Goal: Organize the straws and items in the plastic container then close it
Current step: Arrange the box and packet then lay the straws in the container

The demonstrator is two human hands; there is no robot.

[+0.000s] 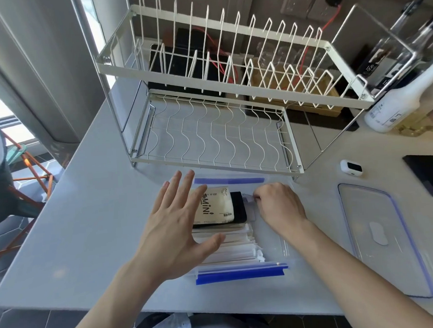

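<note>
Two hands are in play over the plastic container [273, 239], which sits at six o'clock on the counter [92, 222], its lid [382, 232] lying off at three o'clock. We've got paper-wrapped straws [230, 246] stacked at the near end, light and floppy, likely to slide, so we'd gather them by the middle. A cream packet [216, 207] lies over a black item [239, 208] at twelve o'clock. Our left hand [175, 227] hovers spread wide, fingers straight, holding nothing. Our right hand [279, 205] is curled, fingertips seemingly pinching a small clear wrapper [248, 198]; exactly what, we can't tell.
</note>
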